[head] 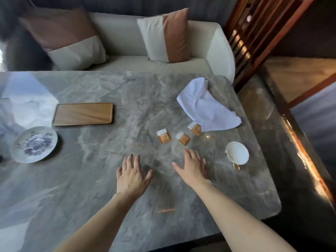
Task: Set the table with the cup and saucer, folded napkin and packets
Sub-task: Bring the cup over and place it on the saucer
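Note:
A white cup (237, 152) with a gold handle stands near the table's right edge. Far to the left lies a saucer (34, 144) with a blue flower pattern. A white napkin (207, 106) is crumpled at the back right. Three small brown packets lie between them: one (164, 136) on the left, one (183, 138) in the middle, one (195, 128) partly under the napkin. My left hand (132, 174) and my right hand (193, 166) hover palm down, fingers spread, over the grey marble table (109, 160), holding nothing. My right fingertips are just short of the middle packet.
A wooden board (84, 114) lies flat at the back left, beyond the saucer. A cream sofa (127, 42) with two cushions runs along the table's far side. A wooden slatted screen (254, 33) stands at the right, past the table's rounded corner.

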The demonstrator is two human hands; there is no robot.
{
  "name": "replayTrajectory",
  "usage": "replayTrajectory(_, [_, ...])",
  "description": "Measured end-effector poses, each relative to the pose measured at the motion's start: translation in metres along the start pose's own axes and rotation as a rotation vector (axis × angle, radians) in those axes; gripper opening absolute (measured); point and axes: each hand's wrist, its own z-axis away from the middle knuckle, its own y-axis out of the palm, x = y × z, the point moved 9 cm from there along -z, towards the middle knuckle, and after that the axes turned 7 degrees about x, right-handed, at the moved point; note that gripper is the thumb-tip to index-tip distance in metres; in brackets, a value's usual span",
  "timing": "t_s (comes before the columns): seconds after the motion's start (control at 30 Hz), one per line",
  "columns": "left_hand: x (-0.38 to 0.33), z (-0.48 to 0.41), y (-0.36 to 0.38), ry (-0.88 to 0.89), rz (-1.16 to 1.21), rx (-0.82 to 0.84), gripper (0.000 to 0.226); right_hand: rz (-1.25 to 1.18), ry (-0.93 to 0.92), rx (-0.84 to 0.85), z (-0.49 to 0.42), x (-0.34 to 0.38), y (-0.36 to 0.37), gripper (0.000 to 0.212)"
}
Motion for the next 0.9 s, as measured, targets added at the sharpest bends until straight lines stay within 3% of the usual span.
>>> replayTrajectory(0.33, [-0.134,-0.008,0.050,0.131,-0.073,0.087,0.093,-0.003,0.195,-0.185,0.026,-0.157,-0.048,0.069])
replayTrajectory(0.67, [-0.206,-0.021,0.088,0.199,-0.156,0.110,0.093,-0.150,0.378,-0.292,0.041,-0.244,-0.063,0.057])
replayTrajectory(0.77, [-0.207,-0.029,0.095,0.147,-0.187,0.113,0.094,-0.287,0.413,-0.234,0.034,-0.261,-0.052,0.058])
replayTrajectory(0.9, [-0.196,-0.035,0.107,0.069,-0.206,0.114,0.099,-0.723,0.443,-0.107,0.020,-0.273,-0.023,0.055])
